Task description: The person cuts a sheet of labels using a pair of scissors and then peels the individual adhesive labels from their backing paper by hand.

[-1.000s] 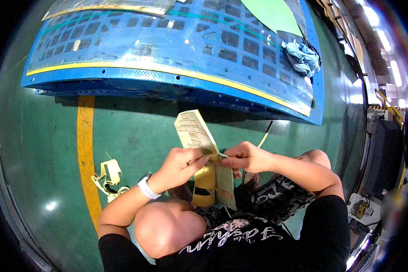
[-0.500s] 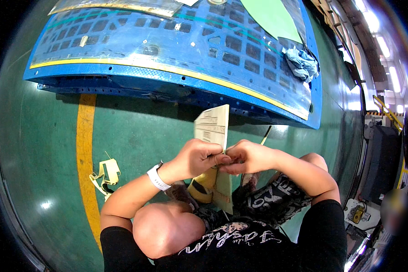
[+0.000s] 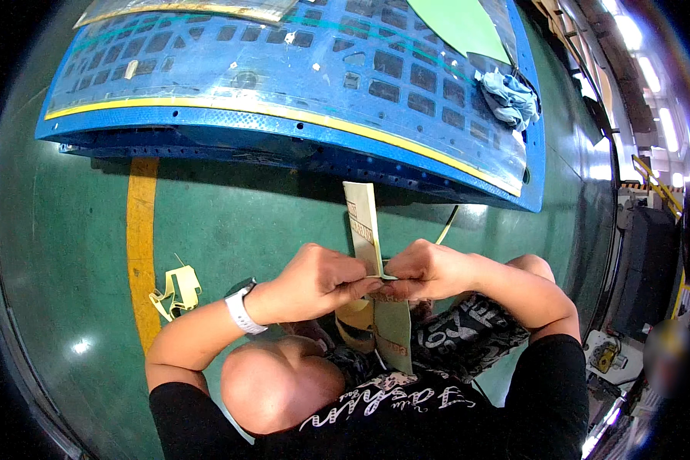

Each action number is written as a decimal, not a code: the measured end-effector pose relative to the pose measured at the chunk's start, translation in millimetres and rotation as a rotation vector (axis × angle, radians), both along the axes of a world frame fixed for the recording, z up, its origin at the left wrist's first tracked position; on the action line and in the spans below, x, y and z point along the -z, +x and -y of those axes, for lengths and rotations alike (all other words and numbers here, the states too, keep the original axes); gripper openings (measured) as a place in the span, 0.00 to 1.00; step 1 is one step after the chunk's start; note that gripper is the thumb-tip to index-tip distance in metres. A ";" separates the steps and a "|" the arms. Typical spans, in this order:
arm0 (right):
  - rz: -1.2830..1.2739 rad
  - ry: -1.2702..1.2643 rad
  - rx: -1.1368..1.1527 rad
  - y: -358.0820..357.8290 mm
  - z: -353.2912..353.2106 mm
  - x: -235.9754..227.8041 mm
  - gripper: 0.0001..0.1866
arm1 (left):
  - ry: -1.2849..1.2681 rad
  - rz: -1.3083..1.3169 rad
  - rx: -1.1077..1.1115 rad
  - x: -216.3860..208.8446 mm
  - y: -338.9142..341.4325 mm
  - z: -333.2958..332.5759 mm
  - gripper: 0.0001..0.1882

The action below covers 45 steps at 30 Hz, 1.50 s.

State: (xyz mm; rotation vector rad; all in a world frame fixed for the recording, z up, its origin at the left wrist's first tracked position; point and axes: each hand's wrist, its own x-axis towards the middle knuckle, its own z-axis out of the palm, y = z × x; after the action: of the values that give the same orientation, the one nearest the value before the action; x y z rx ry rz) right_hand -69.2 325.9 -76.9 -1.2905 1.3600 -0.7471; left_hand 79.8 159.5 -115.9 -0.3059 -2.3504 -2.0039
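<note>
Between my knees stands a pale, flat printed board (image 3: 363, 218), its narrow edge turned up and its lower part (image 3: 393, 337) reaching toward my shirt. My left hand (image 3: 322, 282) is closed on its middle from the left, thumb and fingers pinched at the edge. My right hand (image 3: 425, 270) pinches from the right at the same spot, fingertips touching the left hand's. A small pale green strip (image 3: 389, 277) shows between the fingertips; where it joins the board is hidden. Beneath the hands is a yellowish round thing (image 3: 354, 316), partly covered.
Ahead lies a blue plastic pallet (image 3: 284, 123) with a yellow-striped edge, bearing a green sheet (image 3: 460, 27) and a crumpled blue cloth (image 3: 510, 100). Yellow scraps (image 3: 180, 287) lie on the green floor at left, beside an orange floor line (image 3: 140, 230). A thin stick (image 3: 448, 225) is right of the board.
My hands have come slightly lower and nearer each other's level, still pinching the board. The board has turned, showing more of its narrow edge and less printed face. The pale strip now shows.
</note>
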 end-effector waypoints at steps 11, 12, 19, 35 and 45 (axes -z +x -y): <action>0.005 0.089 0.116 13.5 -2.0 18.9 0.18 | 0.039 0.103 -0.209 23.2 36.4 16.5 0.14; 0.039 0.146 0.118 13.4 3.5 19.0 0.18 | 0.061 0.041 -0.281 31.1 32.4 8.5 0.14; -0.264 -0.021 0.018 7.2 15.6 33.6 0.14 | -0.178 0.052 -0.356 27.4 -1.4 0.4 0.07; -0.443 -0.017 -0.042 1.2 19.6 18.0 0.14 | -0.489 -0.148 -0.151 12.6 -6.0 -4.2 0.09; -0.269 0.054 -0.023 -18.0 15.9 2.3 0.16 | -0.324 -0.244 -0.039 0.8 -24.8 7.6 0.07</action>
State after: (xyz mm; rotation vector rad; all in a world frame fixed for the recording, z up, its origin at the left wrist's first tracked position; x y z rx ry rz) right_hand -87.2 310.0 -79.2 -1.3983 1.5651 -0.5306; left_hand 55.0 151.8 -116.7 -0.4801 -2.4873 -1.4666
